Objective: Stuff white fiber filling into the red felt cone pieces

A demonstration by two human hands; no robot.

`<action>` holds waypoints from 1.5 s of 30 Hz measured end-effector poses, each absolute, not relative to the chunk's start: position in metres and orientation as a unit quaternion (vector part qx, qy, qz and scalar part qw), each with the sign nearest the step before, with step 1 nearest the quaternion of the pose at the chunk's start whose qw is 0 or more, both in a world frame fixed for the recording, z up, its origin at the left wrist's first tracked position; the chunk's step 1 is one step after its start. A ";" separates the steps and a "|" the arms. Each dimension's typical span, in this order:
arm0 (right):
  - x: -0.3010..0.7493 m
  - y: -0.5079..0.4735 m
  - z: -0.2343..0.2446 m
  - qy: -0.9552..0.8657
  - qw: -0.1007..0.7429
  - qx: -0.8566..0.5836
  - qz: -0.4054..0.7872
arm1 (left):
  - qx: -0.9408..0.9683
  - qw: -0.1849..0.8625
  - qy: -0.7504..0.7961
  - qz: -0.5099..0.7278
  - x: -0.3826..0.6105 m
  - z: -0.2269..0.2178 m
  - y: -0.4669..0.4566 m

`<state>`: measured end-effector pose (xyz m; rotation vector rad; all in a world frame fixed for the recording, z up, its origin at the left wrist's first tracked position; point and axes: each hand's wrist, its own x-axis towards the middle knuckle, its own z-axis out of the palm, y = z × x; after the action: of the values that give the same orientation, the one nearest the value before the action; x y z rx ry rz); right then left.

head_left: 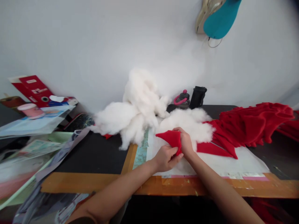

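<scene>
Between both hands is a pointed piece of red felt-like fabric, its tip toward the left. My left hand pinches its lower edge, thumb and fingers closed on it. My right hand is closed around its right side, with some fingers hidden behind the cloth. Just behind the hands lies a tuft of white stuffing. A larger heap of the same fluffy stuffing rises against the wall. To the right, flat red fabric pieces lie on a white sheet.
Gathered red fabric is piled at the right. A dark container with a pink handle and a black holder stand behind the stuffing. At left are a red box, a pink-white jar and a pale green basket.
</scene>
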<state>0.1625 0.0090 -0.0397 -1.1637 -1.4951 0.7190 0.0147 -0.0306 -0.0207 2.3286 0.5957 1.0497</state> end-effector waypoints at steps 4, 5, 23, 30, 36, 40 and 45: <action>0.160 0.005 -0.031 -0.568 0.567 -0.496 0.332 | 0.858 0.264 0.210 0.387 0.016 -0.022 -0.032; 0.160 0.004 -0.026 -0.596 0.547 -0.474 0.349 | 0.848 0.270 0.226 0.395 0.016 -0.022 -0.031; 0.161 0.002 -0.004 -0.645 0.483 -0.376 0.457 | 0.732 0.463 0.286 0.409 0.006 -0.012 -0.023; 0.162 0.004 -0.021 -0.651 0.471 -0.515 0.300 | 0.826 0.424 0.179 0.324 0.010 -0.011 -0.031; 0.163 0.002 -0.013 -0.654 0.512 -0.451 0.327 | 0.809 0.408 0.236 0.351 0.013 -0.014 -0.031; 0.164 -0.001 0.001 -0.655 0.519 -0.346 0.426 | 0.744 0.387 0.330 0.432 0.011 -0.015 -0.025; 0.162 -0.001 -0.004 -0.597 0.548 -0.388 0.439 | 0.685 0.377 0.332 0.528 0.011 -0.013 -0.023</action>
<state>0.1616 -0.0015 -0.0039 -0.9204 -1.4139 1.0409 0.0108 -0.0228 -0.0132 1.7508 0.8502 1.3498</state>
